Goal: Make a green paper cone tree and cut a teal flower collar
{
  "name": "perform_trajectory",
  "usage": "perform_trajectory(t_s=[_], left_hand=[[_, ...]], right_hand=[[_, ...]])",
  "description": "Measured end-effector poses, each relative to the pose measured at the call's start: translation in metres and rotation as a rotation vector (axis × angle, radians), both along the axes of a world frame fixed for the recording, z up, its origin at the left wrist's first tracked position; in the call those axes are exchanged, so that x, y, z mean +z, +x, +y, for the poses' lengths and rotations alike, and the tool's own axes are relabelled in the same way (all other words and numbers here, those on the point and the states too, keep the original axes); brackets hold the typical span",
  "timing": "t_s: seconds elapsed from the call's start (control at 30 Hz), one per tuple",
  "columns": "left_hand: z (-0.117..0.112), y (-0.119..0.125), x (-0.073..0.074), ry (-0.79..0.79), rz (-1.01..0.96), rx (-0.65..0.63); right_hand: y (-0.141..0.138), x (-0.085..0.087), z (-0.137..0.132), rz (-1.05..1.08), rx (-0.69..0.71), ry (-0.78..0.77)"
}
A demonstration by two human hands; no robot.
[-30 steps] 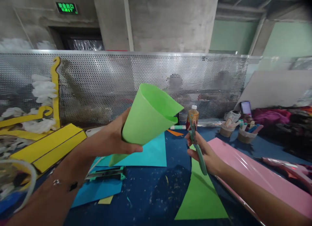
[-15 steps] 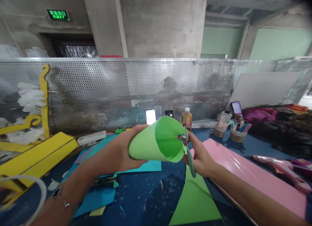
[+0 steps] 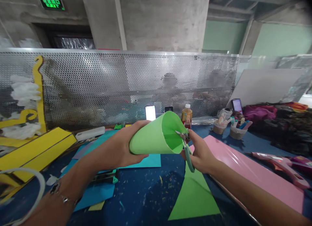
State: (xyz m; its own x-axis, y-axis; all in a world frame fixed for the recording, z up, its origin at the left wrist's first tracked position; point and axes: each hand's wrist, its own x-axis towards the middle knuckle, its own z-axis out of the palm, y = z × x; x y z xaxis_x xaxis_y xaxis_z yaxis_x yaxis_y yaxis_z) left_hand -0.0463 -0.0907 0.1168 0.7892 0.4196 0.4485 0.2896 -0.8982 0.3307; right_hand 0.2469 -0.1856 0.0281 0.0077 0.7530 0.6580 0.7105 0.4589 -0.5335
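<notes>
We're over a blue work table [image 3: 136, 203], with a long pink sheet [image 3: 246, 170] lying on the right and a green paper triangle [image 3: 193, 200] in front of the person. Up off the table, a light green paper cone [image 3: 156, 133] sits firmly in the left hand [image 3: 122, 148], its wide open end turned toward the right hand [image 3: 200, 151]. That right hand is gripping green-handled scissors [image 3: 187, 154], and their blades are right at the cone's rim!
</notes>
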Motion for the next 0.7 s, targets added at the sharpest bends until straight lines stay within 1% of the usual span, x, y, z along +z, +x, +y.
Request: perform_trajectory(t_s=[0.13,0.5,0.7], left_hand=[[0.0005,-0.0014,-0.0001,0.002,-0.009,0.012],[0.005,-0.0059,-0.0028,0.004,-0.01,0.034],[0.0017,-0.004,0.0001,-0.016,0.042,-0.023]], right_hand=[[0.0007,-0.0009,0.0003,-0.056,-0.022,-0.006],[0.0004,0.0009,0.0008,-0.067,-0.005,0.021],[0.0028,-0.0015,0.0022,-0.084,-0.003,0.031]])
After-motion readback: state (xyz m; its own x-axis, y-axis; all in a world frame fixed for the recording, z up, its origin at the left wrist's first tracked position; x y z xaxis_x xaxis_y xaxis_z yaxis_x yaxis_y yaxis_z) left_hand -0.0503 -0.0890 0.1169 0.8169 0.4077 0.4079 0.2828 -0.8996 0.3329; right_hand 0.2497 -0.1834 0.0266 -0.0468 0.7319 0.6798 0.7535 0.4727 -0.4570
